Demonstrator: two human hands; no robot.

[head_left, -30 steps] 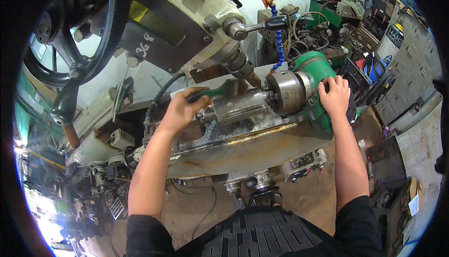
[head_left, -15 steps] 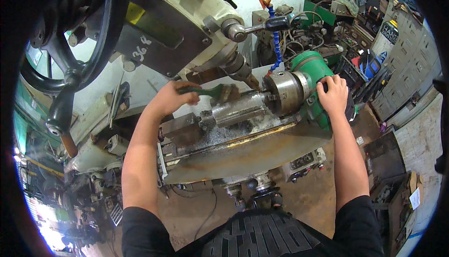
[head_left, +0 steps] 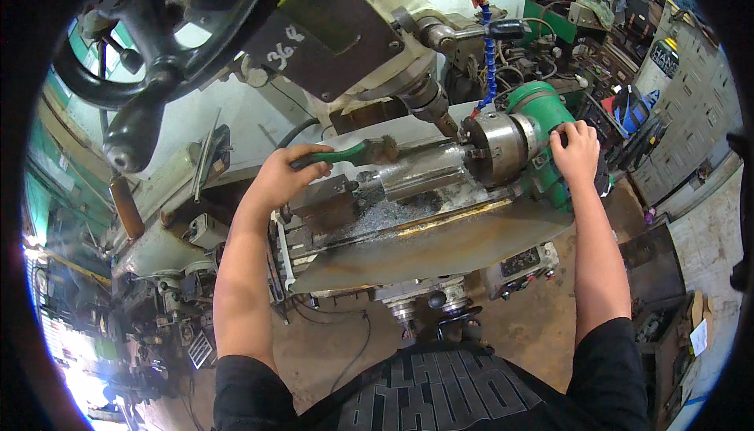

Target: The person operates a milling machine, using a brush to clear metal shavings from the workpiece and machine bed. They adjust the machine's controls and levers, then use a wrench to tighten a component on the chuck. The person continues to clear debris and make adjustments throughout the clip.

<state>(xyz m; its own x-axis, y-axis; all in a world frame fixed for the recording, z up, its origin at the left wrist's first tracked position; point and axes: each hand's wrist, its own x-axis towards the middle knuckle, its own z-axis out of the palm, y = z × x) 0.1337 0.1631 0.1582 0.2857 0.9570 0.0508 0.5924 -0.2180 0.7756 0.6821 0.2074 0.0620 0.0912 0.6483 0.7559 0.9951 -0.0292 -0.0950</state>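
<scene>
Your left hand is clenched around the green handle of a brush, and the bristle end pokes out to the right of your fist, resting on or just above the top of the metal cylinder. That cylinder lies on its side between your 2 hands, its right end gripped in the steel chuck. Your right hand sits on the green dividing head just behind the chuck, fingers curled over something dark at its right side; from this angle you cannot tell whether it is a crank or a knob, nor how firmly you grip it.

Below your left hand, metal chips litter the machine table, whose rusty front edge runs under both forearms. Just above the cylinder, the milling spindle points down toward the spot right of the brush tip. A blue segmented coolant hose hangs above the chuck, up and to the left of your right hand. Far up and to the left of your left hand is a large black handwheel.
</scene>
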